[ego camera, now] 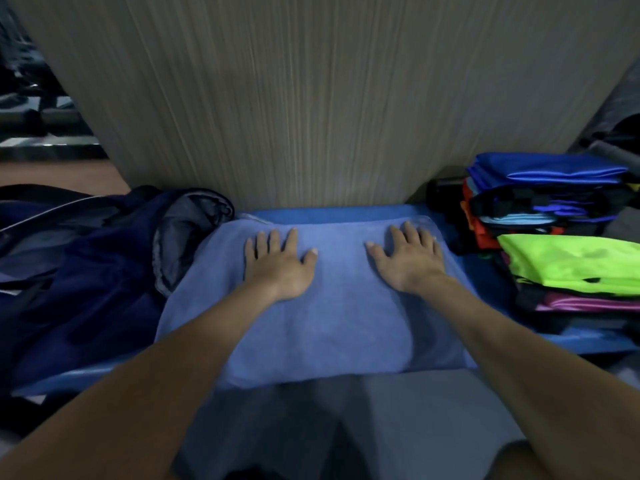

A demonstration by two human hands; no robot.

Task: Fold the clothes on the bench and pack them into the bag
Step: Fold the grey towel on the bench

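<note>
A light blue towel (332, 320) lies flat across the blue bench (346, 212), its near edge hanging over the front. My left hand (277, 263) presses on the towel's far left part with straight, spread fingers. My right hand (407, 259) presses on its far right part the same way. A dark navy bag (86, 271) sits at the left end of the bench, its mouth open toward the towel. A stack of folded clothes (554, 230) stands at the right end, with a blue piece on top and a neon green piece (575, 263) in front.
A striped beige wall panel (311, 98) rises directly behind the bench. A black object (443, 195) sits in the corner behind the stack. Dark gym equipment (31, 109) shows at the far left. My grey shorts (346, 420) fill the bottom of the view.
</note>
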